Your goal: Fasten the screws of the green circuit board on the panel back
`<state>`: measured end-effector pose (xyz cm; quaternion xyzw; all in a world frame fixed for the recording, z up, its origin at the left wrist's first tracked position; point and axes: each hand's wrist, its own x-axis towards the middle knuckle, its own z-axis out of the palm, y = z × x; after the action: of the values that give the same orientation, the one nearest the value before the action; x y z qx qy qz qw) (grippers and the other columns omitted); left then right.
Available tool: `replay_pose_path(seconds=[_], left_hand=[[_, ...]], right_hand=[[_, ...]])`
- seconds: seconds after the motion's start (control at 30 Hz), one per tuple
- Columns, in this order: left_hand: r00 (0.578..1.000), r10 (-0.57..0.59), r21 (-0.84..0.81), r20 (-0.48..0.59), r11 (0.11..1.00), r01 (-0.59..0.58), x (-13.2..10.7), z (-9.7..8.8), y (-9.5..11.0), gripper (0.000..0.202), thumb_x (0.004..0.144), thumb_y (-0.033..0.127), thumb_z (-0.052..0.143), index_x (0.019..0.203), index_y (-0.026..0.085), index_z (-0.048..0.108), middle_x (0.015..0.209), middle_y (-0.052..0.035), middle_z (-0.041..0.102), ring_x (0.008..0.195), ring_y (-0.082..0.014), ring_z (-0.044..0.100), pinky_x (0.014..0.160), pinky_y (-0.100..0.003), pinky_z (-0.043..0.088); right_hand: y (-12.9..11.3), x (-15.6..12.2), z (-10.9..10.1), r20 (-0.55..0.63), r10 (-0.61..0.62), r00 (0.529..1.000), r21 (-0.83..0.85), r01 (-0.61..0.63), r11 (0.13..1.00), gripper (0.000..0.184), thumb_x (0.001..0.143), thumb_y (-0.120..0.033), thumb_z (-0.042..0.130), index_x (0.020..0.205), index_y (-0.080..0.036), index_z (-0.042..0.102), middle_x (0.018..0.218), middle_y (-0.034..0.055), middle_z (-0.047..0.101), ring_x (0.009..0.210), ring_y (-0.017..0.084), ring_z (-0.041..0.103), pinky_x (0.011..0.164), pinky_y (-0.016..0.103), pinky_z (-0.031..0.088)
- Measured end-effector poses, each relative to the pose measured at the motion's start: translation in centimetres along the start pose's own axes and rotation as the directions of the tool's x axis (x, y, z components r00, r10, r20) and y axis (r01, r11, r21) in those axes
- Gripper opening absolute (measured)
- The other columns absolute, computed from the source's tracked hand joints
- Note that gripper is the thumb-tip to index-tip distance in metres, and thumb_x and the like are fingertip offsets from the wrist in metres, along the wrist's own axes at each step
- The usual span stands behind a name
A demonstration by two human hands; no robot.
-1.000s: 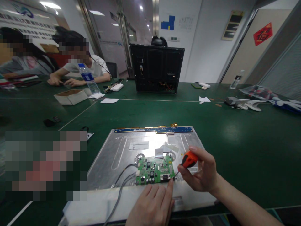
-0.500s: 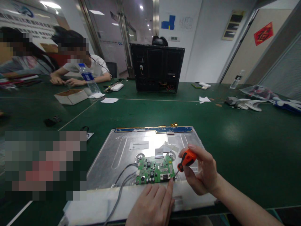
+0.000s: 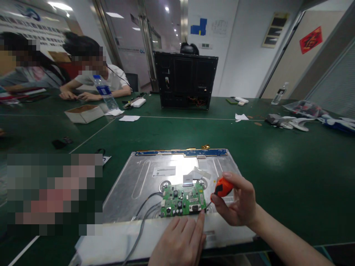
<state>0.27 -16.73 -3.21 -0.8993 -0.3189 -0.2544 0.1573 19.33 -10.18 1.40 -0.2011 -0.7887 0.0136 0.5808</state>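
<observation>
Turning the screwdriver [image 3: 223,187] at the near right corner of the circuit board [image 3: 184,195] looks to me like the step in hand. I have it clamped between the thumb and index finger of my right hand [image 3: 242,203], the index over the top of the handle and the thumb at its lower end. The shaft [image 3: 209,204] slants down to the corner; whether its tip sits in a screw is too small to tell. My left hand [image 3: 179,240] lies palm down along the board's near edge, index stretched out to that same corner, the other fingers close together; I cannot tell whether they grip anything, because the back of the hand hides it. The board lies on the metal panel [image 3: 119,203], cables [image 3: 141,231] running off its left side, and the panel is flat on the green table [image 3: 291,177].

As I judge it, the next move calls for a steady tip, light downward pressure and a small twist, with the board held from shifting.

Compared with half a second ago, the handle has rolled and shows more orange, and my right thumb and index have shifted around it. My left hand and the board look unchanged.
</observation>
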Motion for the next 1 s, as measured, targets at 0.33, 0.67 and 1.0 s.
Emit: replay_pose_path(seconds=[0.33,0.67,1.0], left_hand=[[1.0,-0.011,-0.002,0.007,1.0,0.011,-0.22,0.23,-0.03,0.038,0.106,0.013,0.026,0.123,0.003,0.059,0.078,-0.0052,0.065,0.063,-0.0184,0.061,0.063,-0.033,0.043],[1.0,-0.009,0.005,-0.006,1.0,0.009,-0.01,0.16,-0.01,0.038,0.107,0.013,0.025,0.122,0.003,0.059,0.075,-0.0038,0.064,0.062,-0.0177,0.059,0.062,-0.033,0.042],[1.0,0.002,0.002,0.014,1.0,-0.002,-0.15,0.04,0.11,0.036,0.106,0.012,0.026,0.121,0.001,0.058,0.075,-0.0043,0.064,0.061,-0.0182,0.061,0.059,-0.034,0.045]], right_hand=[[-0.08,0.24,-0.53,0.057,0.02,0.998,0.068,-0.023,0.997,0.072,0.081,-0.007,0.051,0.15,-0.018,0.033,0.083,0.0013,0.059,0.059,0.014,0.058,0.049,0.026,0.053],[0.04,0.01,-0.03,-0.003,-0.025,1.0,0.0,0.025,1.0,0.071,0.083,-0.006,0.055,0.15,-0.017,0.034,0.08,-0.0011,0.058,0.055,0.014,0.053,0.047,0.026,0.05],[-0.05,0.47,-0.24,0.038,0.002,0.999,0.053,-0.004,0.999,0.068,0.084,-0.01,0.055,0.149,-0.019,0.035,0.079,-0.0001,0.059,0.059,0.016,0.057,0.048,0.027,0.052]])
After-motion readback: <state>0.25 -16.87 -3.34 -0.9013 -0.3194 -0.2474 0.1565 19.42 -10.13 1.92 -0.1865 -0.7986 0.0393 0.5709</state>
